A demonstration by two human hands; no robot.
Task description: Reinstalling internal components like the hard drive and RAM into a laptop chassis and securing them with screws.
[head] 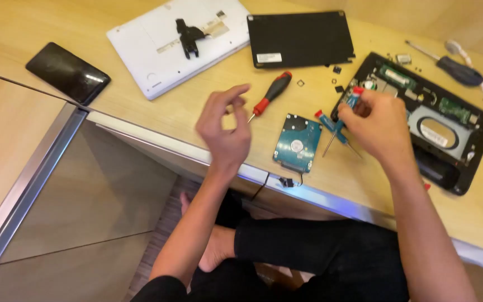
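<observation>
My right hand point(377, 124) grips a small blue-handled screwdriver with a red cap point(354, 95) at the left edge of an opened black laptop base point(479, 126) whose boards and drive bay show. My left hand point(226, 126) hovers above the table edge, fingers loosely curled and apart, holding nothing. A bare hard drive point(297, 143) with a blue-green circuit board lies between the hands. Two more small blue screwdrivers point(331, 131) lie crossed beside the drive. A red and black screwdriver point(271, 93) lies just beyond my left hand.
A black bottom cover point(299, 38) and a white laptop lid point(157, 47) with a black hinge part point(188, 37) lie at the back. A black phone point(67, 72) rests far left. Small screws and bits scatter near the laptop. Another dark-handled tool point(454, 66) lies far right.
</observation>
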